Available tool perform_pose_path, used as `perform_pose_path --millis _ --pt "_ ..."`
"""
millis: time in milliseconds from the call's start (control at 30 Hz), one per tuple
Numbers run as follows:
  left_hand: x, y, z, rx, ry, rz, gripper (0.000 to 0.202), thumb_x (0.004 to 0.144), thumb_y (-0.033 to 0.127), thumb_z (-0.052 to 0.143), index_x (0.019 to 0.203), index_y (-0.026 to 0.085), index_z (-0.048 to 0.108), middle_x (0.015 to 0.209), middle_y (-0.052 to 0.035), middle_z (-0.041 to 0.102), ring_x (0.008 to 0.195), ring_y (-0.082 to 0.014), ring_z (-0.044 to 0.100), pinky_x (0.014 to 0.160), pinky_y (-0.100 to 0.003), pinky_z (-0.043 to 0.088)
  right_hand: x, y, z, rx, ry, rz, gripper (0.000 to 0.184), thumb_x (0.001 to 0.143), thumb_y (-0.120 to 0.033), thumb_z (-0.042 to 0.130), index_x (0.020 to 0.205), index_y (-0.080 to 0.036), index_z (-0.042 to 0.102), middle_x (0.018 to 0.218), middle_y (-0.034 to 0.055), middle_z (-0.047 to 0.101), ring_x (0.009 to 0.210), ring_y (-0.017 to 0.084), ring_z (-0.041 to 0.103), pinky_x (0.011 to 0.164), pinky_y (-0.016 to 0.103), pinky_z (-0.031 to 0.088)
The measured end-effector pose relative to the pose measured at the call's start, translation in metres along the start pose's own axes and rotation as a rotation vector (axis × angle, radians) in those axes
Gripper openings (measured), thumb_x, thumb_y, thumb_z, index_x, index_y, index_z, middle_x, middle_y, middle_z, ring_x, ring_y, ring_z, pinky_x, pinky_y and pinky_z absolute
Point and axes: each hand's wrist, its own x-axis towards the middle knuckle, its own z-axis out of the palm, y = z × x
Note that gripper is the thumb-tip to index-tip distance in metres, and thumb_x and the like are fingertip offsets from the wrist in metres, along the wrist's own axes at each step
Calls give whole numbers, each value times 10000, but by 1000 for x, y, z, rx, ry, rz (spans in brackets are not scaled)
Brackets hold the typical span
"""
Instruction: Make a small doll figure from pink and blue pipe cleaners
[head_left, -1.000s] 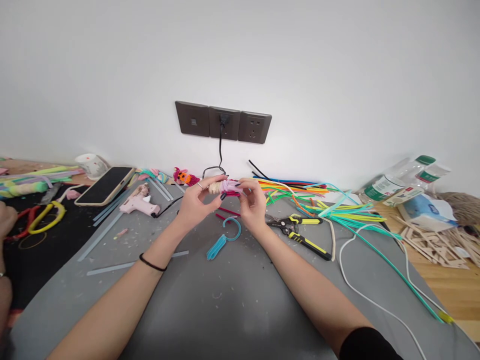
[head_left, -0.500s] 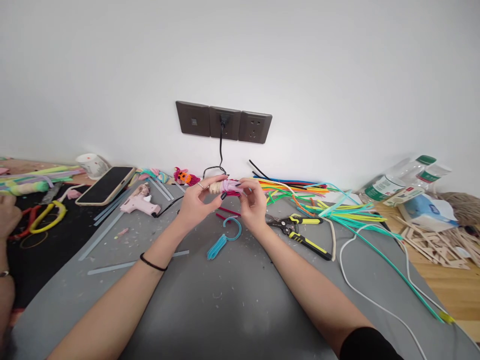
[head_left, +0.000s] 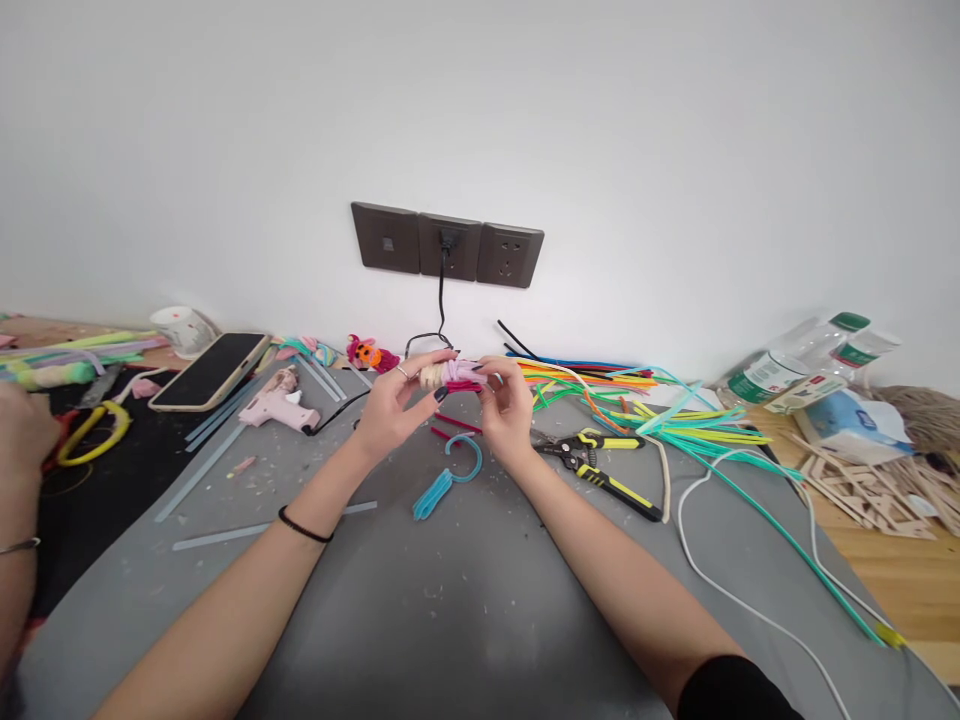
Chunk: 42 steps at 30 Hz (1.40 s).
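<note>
**Both hands pinch a small wrapped bundle above the mat**

A grey mat (head_left: 465, 610) fills the near ground, speckled with scraps, and both forearms reach forward over it. A white cord (head_left: 720, 590) loops across its right side. Just below the hands a blue hook (head_left: 442, 480) of bent pipe cleaner lies flat on the mat.

The left hand (head_left: 394, 405) and the right hand (head_left: 506, 410) meet at mid-table, raised off the mat. Between them is the bundle (head_left: 454, 373), a short roll of cream, lilac and magenta. The left fingers close around its cream end and the right fingertips pinch the lilac end. Both grips are narrow.

Yellow-and-black pliers (head_left: 600, 470) lie just right of the right wrist. A pink glue gun (head_left: 277, 405) rests to the left, with a phone (head_left: 210, 370) beyond it. Another person's hand (head_left: 19, 440) shows blurred at the left edge.

Further back, bright pipe cleaners (head_left: 637, 400) fan out along the wall, and a socket (head_left: 448, 245) sits above the hands.
</note>
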Motion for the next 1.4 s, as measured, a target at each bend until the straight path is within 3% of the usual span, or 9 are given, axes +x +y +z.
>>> perform_pose_path --millis 700,967,1400 --pt "-1 -7 1 43 40 -21 471 858 333 717 1304 191 664 1378 -141 665 1308 -292 617 1127 -447 513 -1 -1 0 -16 -7 -4 127 978 -185 534 1070 -245 597 1072 81 635 1060 193 628 919 368 573" --pt "0 -10 2 48 48 -25 489 864 411 725 1291 179 669 1365 -149 673 1291 -301 627 1107 -447 526 -2 1 -1 -18 -20 5 123 977 -202 529 1076 -242 592 1077 85 630 1068 209 618 929 394 564" --pt "0 -6 3 87 76 -35 456 841 349 726 1267 191 691 1340 -128 688 1270 -289 638 1108 -439 529 -1 -1 0 -12 -17 -25 144 979 -176 518 1071 -248 602 1078 81 632 1062 206 622 923 387 558"
